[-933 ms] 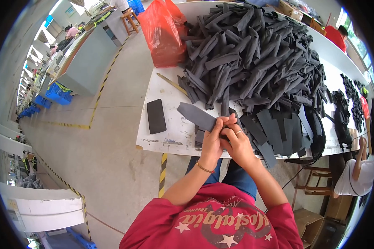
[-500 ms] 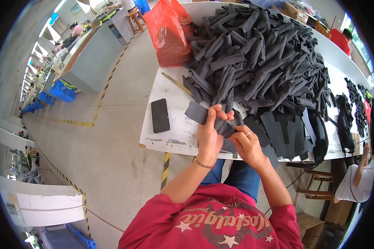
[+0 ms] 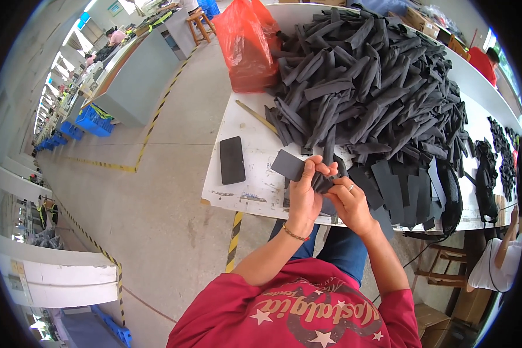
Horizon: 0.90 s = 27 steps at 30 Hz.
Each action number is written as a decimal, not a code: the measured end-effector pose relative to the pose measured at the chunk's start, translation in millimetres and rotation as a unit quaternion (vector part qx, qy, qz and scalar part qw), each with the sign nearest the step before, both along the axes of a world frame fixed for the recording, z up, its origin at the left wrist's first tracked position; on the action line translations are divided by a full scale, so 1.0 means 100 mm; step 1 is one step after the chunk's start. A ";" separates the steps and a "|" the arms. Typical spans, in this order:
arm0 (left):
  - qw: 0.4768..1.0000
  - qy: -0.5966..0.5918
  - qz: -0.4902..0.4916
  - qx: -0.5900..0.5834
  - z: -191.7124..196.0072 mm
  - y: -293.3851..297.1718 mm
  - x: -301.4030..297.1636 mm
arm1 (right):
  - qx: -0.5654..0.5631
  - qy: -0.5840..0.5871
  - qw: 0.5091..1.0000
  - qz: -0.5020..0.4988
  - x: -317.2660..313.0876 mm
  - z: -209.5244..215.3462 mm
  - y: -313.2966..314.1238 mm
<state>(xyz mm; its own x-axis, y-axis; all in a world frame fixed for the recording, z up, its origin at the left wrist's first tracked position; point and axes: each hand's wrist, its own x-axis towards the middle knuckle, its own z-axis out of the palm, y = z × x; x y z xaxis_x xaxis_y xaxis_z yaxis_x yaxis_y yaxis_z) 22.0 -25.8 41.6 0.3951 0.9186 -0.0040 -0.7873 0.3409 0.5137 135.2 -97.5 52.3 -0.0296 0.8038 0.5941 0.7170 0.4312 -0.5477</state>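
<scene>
My left hand (image 3: pixel 306 194) is closed around a dark grey strip (image 3: pixel 287 165), whose flat, square-cornered end sticks out to the left past the thumb. Beside it, my right hand (image 3: pixel 350 204) pinches dark grey fabric between thumb and fingertips, at the end of the bundle between both hands. The fingers partly cover how the strip and fabric meet. Just beyond the hands rises a big heap of dark grey fabric tubes (image 3: pixel 365 87). Flat dark grey pieces (image 3: pixel 397 188) lie fanned out to the right of my right hand.
The white table (image 3: pixel 214 200) carries a black phone (image 3: pixel 232 160), a thin yellowish stick (image 3: pixel 255 116) and a red plastic bag (image 3: pixel 246 52) on the left. A black strap-like bundle (image 3: pixel 449 197) lies right of the flat pieces. A wooden stool (image 3: pixel 443 264) and another person (image 3: pixel 496 264) are at right.
The dark grey strip has tilted, its free end now angled downward to the right. The fabric between my hands looks more bunched, and both hands sit slightly lower and farther right in view.
</scene>
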 end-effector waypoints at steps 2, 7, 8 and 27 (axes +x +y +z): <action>1.000 -0.004 0.003 0.003 -0.01 0.00 0.00 | -0.005 0.002 1.000 0.004 -0.01 0.00 0.01; 1.000 -0.005 0.009 0.001 -0.04 0.00 0.02 | 0.001 0.025 1.000 0.008 -0.02 0.00 0.01; 1.000 -0.002 0.014 -0.001 -0.04 0.00 0.02 | 0.000 0.024 1.000 0.007 -0.02 0.00 0.00; 0.996 -0.038 -0.031 0.076 0.05 0.09 -0.15 | -0.056 0.344 0.923 -0.165 -0.38 0.08 -0.05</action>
